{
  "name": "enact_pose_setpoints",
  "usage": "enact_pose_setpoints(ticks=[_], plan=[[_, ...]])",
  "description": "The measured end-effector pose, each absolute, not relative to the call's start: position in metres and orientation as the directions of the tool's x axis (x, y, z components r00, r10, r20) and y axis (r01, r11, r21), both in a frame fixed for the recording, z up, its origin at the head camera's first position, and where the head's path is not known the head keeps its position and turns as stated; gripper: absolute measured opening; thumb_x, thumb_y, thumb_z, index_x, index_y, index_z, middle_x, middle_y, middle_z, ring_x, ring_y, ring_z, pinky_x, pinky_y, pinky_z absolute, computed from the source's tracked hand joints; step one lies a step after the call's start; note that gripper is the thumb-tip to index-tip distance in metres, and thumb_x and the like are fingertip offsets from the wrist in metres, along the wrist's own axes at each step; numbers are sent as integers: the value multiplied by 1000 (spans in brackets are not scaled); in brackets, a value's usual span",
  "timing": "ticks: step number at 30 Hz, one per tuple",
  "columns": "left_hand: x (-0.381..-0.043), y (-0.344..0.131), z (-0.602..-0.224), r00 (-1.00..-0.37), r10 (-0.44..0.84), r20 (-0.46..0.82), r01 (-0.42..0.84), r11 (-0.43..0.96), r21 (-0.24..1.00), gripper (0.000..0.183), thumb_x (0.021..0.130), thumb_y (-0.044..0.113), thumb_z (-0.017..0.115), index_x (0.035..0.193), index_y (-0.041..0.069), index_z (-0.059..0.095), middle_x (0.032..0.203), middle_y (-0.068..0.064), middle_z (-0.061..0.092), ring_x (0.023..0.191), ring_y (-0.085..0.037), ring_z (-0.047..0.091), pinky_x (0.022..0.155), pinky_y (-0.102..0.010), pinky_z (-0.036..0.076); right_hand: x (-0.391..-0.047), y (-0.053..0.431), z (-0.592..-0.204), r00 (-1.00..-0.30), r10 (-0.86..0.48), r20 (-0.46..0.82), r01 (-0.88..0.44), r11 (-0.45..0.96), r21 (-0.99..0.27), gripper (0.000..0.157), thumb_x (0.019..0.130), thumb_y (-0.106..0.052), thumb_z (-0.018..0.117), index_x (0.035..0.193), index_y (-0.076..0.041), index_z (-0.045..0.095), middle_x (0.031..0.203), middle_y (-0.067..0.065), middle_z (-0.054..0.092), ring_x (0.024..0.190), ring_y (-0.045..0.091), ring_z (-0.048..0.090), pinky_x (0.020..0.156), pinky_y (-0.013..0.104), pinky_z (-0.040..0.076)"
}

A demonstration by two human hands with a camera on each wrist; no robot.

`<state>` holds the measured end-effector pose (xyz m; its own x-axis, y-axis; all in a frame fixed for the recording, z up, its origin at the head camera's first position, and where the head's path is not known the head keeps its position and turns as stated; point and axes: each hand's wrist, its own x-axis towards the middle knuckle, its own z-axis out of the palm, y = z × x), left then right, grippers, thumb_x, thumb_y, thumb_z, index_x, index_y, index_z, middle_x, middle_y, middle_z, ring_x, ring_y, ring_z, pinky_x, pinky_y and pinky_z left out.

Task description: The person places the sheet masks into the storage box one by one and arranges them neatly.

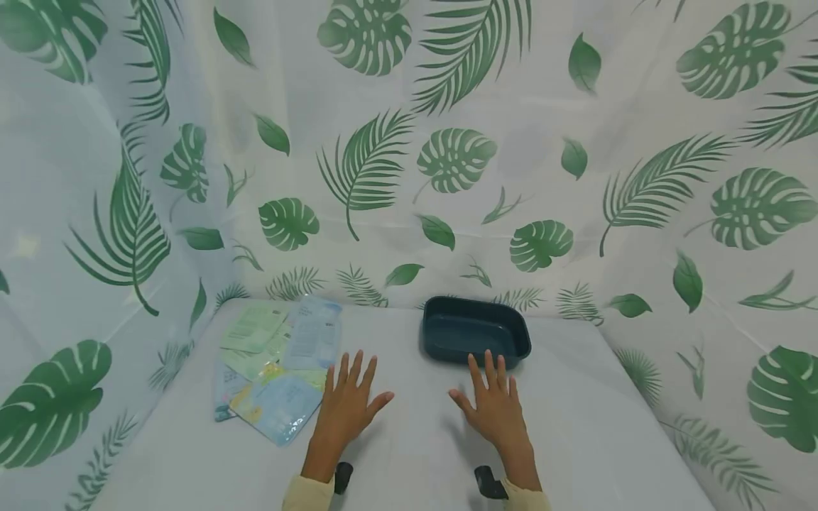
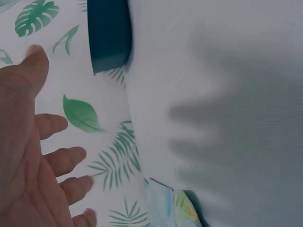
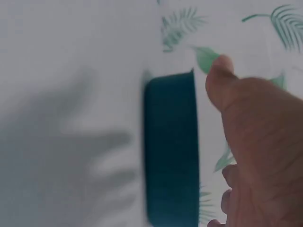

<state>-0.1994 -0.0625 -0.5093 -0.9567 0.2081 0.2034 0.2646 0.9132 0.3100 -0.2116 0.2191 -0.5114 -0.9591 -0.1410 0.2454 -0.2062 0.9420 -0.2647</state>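
Note:
Both hands hover palm down above the white table, fingers spread and holding nothing. My left hand [image 1: 347,406] is just right of a loose pile of flat, glossy packets, among them a blue packet [image 1: 284,408], a green packet [image 1: 254,328] and a pale blue packet [image 1: 313,333] with printed text. My right hand [image 1: 495,408] is in front of a dark teal rectangular tub [image 1: 476,332], its fingertips overlapping the tub's near rim in the head view. The right wrist view shows the tub's side wall [image 3: 171,151] beyond the thumb. Shadows of both hands fall on the tabletop.
The white-covered table [image 1: 409,454] ends at a curtain [image 1: 396,163] printed with green leaves, which rises behind it and along both sides. The tub stands close to the back edge. The packets lie overlapping at the left.

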Motion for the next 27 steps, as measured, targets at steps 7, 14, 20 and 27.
enact_pose_setpoints(ticks=[7,14,20,27], plan=[[-190,-74,-522,-958,199,205,256,918,304,59,99,48,48,144,10,48,146,-19,48,138,-43,40,107,-60,36,-254,256,-526,-993,-31,117,-63,957,-285,72,99,-45,52,153,-4,26,156,38,5,142,61,3,103,79,15],[-178,-92,-535,-969,173,175,223,918,329,58,99,48,47,143,10,49,147,-18,48,139,-43,39,106,-63,34,-280,280,-527,-993,64,101,23,931,-364,54,99,-31,56,134,8,44,151,46,0,130,67,28,92,71,39],[-169,-112,-541,-964,157,213,222,917,332,56,99,47,50,141,10,51,144,-18,51,135,-43,43,103,-63,37,-280,282,-525,-987,61,146,-3,916,-402,46,97,-25,60,125,11,52,149,48,4,106,62,55,81,61,48],[-159,-139,-544,-962,115,246,198,918,343,53,98,44,53,138,9,54,138,-18,56,129,-43,49,100,-65,40,-267,259,-529,-987,65,144,-1,911,-412,44,95,-27,64,121,9,57,150,46,9,116,61,50,86,62,47]])
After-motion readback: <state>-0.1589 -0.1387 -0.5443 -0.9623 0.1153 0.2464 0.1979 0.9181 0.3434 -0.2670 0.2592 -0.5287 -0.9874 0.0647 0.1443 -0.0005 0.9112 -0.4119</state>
